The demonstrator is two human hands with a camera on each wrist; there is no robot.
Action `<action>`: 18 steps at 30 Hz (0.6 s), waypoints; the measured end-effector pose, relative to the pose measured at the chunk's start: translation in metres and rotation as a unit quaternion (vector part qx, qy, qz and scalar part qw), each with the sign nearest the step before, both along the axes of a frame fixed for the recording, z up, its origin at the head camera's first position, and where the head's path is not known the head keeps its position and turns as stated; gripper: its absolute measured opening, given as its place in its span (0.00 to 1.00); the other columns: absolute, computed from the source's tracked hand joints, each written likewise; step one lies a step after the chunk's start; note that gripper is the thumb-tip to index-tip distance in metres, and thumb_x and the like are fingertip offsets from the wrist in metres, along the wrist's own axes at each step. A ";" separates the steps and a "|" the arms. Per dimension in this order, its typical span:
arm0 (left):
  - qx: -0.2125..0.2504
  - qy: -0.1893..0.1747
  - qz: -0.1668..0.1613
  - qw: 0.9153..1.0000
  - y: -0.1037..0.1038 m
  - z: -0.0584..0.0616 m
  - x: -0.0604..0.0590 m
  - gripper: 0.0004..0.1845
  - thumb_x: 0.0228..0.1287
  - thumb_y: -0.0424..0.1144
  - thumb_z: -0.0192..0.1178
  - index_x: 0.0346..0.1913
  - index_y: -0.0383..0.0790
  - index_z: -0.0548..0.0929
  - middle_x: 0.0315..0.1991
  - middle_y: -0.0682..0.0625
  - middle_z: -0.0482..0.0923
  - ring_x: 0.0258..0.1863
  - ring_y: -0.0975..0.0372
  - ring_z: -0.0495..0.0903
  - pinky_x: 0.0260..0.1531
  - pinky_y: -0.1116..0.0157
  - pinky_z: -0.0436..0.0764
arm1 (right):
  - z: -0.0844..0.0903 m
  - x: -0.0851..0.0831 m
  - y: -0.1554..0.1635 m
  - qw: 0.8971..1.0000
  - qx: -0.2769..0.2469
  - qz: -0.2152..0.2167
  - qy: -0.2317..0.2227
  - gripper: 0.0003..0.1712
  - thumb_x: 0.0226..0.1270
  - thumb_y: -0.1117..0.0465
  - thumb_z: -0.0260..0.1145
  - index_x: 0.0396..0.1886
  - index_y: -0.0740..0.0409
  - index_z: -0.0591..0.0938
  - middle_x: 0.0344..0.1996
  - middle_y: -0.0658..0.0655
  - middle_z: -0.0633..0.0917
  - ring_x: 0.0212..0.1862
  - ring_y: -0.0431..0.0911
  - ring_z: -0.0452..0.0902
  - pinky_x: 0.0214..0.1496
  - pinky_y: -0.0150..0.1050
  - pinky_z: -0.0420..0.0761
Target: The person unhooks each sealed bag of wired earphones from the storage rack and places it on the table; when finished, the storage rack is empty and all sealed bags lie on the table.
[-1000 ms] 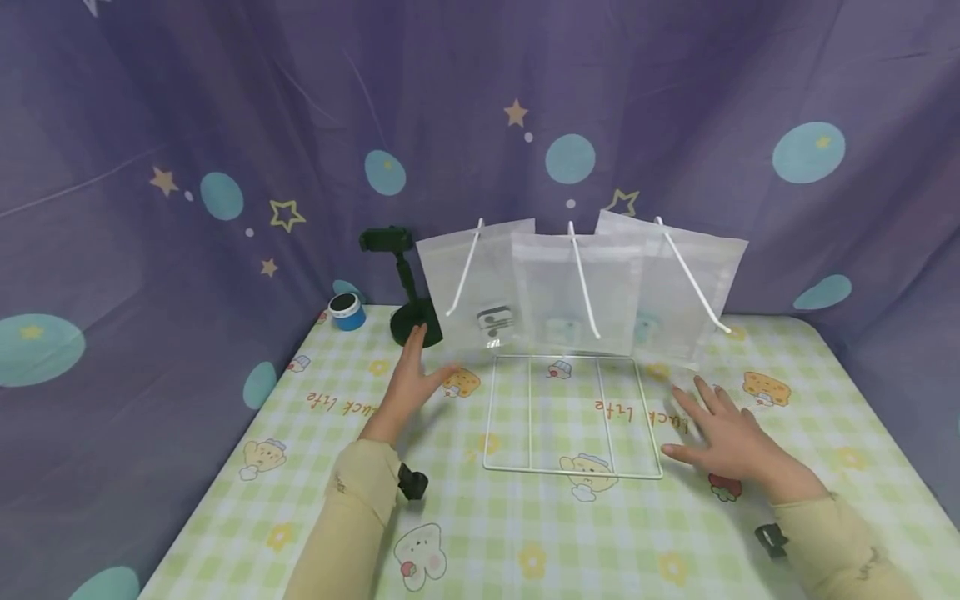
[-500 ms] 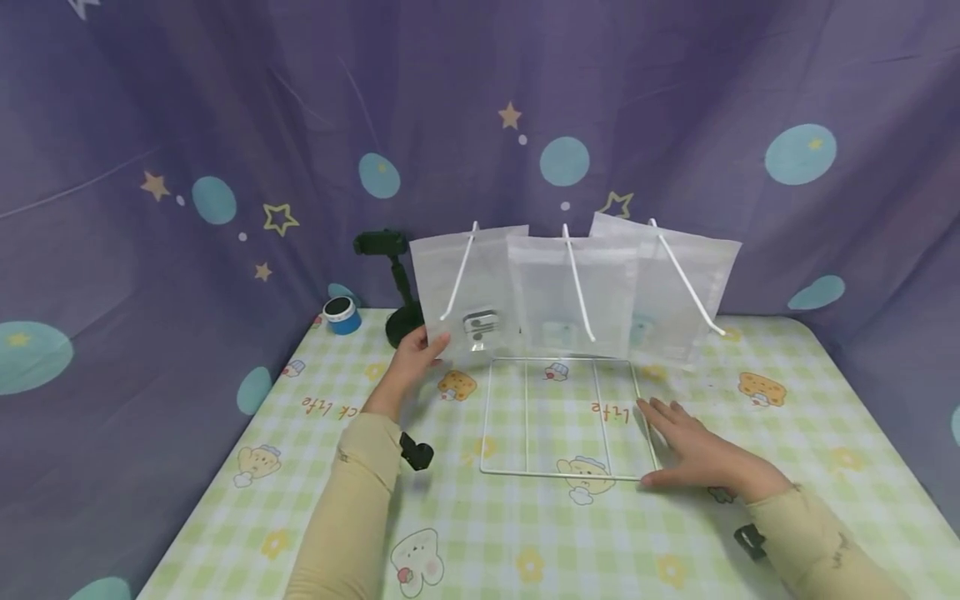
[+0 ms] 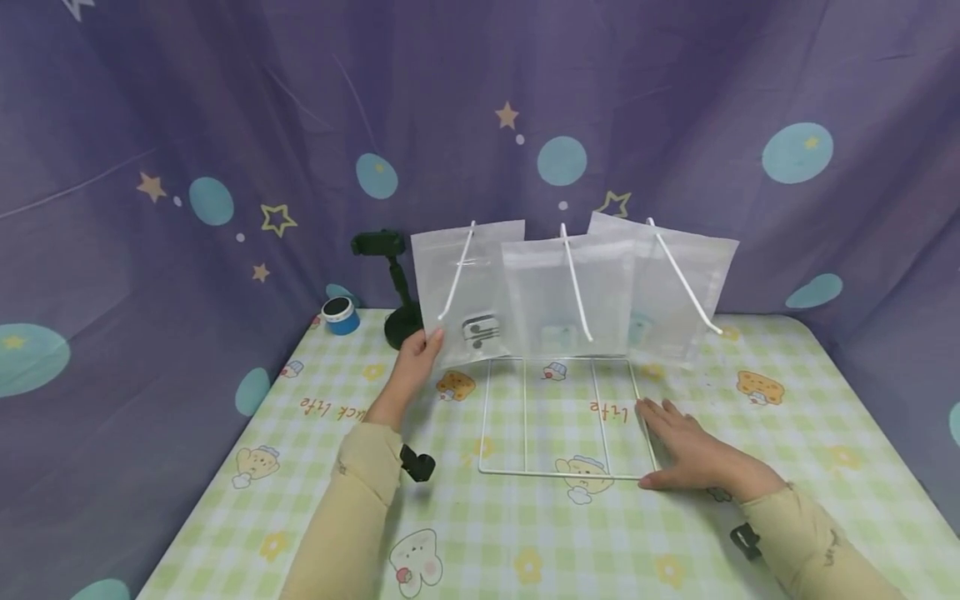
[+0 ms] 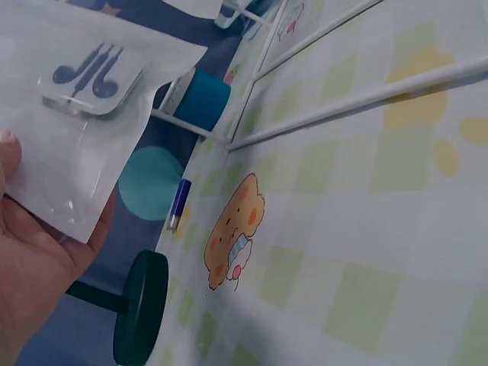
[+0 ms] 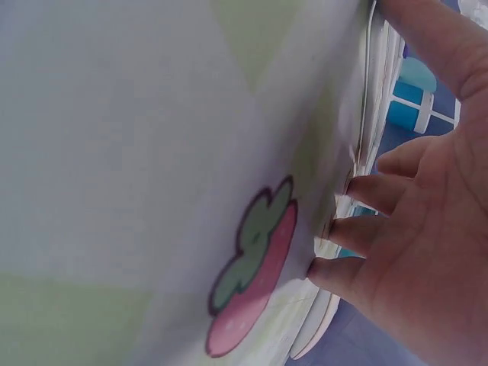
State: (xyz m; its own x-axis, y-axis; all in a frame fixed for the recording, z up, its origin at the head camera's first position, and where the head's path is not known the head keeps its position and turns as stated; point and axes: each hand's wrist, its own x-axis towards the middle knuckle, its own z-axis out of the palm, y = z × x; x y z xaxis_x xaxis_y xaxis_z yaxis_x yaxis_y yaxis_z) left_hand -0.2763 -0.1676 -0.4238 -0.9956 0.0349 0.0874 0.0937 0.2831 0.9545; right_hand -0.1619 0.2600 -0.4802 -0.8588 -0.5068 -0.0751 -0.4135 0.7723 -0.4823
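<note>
My left hand (image 3: 415, 367) pinches the lower left corner of a frosted plastic bag (image 3: 442, 267) hanging from the left prong of a white wire display rack (image 3: 525, 474). Wired earphones (image 4: 88, 80) in a clear flat case lie inside this bag. A middle bag (image 3: 551, 287) and a right bag (image 3: 686, 275) hang from the other prongs, each with a pale blue item low inside. With fingers extended, my right hand (image 3: 686, 450) rests at the right side of the rack's base; its thumb is by the front corner.
Behind my left hand stands a dark green phone stand (image 3: 403, 287). A blue round tub (image 3: 341, 317) with a dark top sits at the back left corner. In the left wrist view, a purple pen-like stick (image 4: 179, 204) lies near the back. Curtains border the checked tablecloth (image 3: 600, 542).
My left hand has reached the left bag's lower corner, gripped it and pulled the bag slightly forward. My right hand has moved left onto the rack base's right side.
</note>
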 end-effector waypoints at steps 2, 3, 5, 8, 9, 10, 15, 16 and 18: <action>0.014 0.007 0.000 1.000 0.001 0.004 0.006 0.19 0.77 0.38 0.48 0.55 0.22 0.76 0.54 0.30 0.77 0.49 0.47 0.76 0.51 0.58 0.71 | -0.001 0.000 0.000 1.000 0.002 -0.004 0.000 0.67 0.49 0.35 0.75 0.74 0.73 0.54 0.72 0.75 0.54 0.71 0.75 0.41 0.64 0.73 0.48; 0.022 0.008 0.000 1.000 0.002 0.005 0.008 0.19 0.77 0.38 0.48 0.56 0.22 0.75 0.54 0.30 0.77 0.50 0.47 0.76 0.53 0.58 0.71 | -0.001 0.000 0.001 1.000 0.004 -0.004 0.002 0.67 0.48 0.35 0.75 0.73 0.73 0.54 0.72 0.75 0.54 0.71 0.75 0.42 0.64 0.73 0.48; 0.034 0.010 0.003 0.999 0.003 0.006 0.013 0.18 0.77 0.36 0.47 0.57 0.24 0.75 0.55 0.31 0.77 0.51 0.47 0.77 0.55 0.57 0.71 | 0.000 0.000 0.001 1.000 0.005 -0.004 0.004 0.67 0.48 0.35 0.74 0.73 0.73 0.55 0.72 0.75 0.54 0.71 0.75 0.42 0.64 0.73 0.48; 0.042 0.024 0.007 0.999 0.002 -0.004 0.013 0.18 0.77 0.38 0.47 0.57 0.26 0.75 0.54 0.34 0.79 0.49 0.52 0.78 0.54 0.59 0.72 | 0.001 -0.001 0.002 1.000 0.007 -0.004 0.005 0.66 0.48 0.35 0.74 0.73 0.73 0.55 0.72 0.75 0.54 0.71 0.75 0.42 0.64 0.73 0.48; 0.041 0.028 0.009 0.999 0.003 -0.004 0.017 0.18 0.77 0.38 0.47 0.57 0.26 0.76 0.53 0.33 0.79 0.48 0.53 0.78 0.54 0.59 0.72 | 0.001 -0.001 0.002 1.000 0.007 -0.005 0.005 0.66 0.48 0.35 0.75 0.73 0.73 0.56 0.72 0.75 0.54 0.71 0.75 0.42 0.64 0.73 0.48; 0.036 0.035 0.011 0.999 0.004 -0.004 0.020 0.18 0.77 0.37 0.47 0.55 0.25 0.76 0.52 0.33 0.79 0.47 0.54 0.78 0.54 0.60 0.72 | 0.000 -0.001 0.002 1.000 0.007 -0.004 0.006 0.66 0.48 0.35 0.75 0.73 0.74 0.56 0.72 0.75 0.54 0.71 0.75 0.42 0.64 0.73 0.48; 0.028 0.044 0.017 0.998 0.003 -0.005 0.034 0.17 0.77 0.36 0.47 0.51 0.22 0.76 0.47 0.32 0.80 0.41 0.61 0.78 0.49 0.64 0.74 | -0.002 -0.001 0.003 1.000 0.005 -0.004 0.009 0.66 0.48 0.35 0.75 0.73 0.74 0.56 0.72 0.75 0.55 0.71 0.75 0.42 0.64 0.74 0.49; 0.029 0.044 0.015 0.999 0.002 -0.005 0.037 0.17 0.77 0.36 0.47 0.50 0.22 0.76 0.46 0.32 0.80 0.39 0.62 0.78 0.48 0.65 0.75 | -0.002 -0.001 0.003 1.000 0.005 -0.003 0.009 0.66 0.48 0.35 0.75 0.73 0.74 0.56 0.72 0.75 0.55 0.71 0.75 0.42 0.64 0.74 0.49; 0.029 0.041 0.014 0.999 0.000 -0.005 0.044 0.16 0.77 0.36 0.47 0.50 0.22 0.76 0.46 0.33 0.81 0.39 0.64 0.78 0.46 0.67 0.74 | -0.003 -0.001 0.002 1.000 0.002 -0.003 0.005 0.66 0.48 0.35 0.74 0.73 0.73 0.56 0.72 0.75 0.54 0.71 0.75 0.42 0.64 0.74 0.48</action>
State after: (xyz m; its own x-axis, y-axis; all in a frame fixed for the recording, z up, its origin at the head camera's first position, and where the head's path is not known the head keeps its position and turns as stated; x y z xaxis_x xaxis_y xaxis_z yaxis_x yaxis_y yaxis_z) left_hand -0.2326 -0.1676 -0.4290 -0.9855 -0.0006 0.1699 0.1652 0.2310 0.9588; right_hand -0.1626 0.2620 -0.4830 -0.8630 -0.5006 -0.0677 -0.4132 0.7767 -0.4754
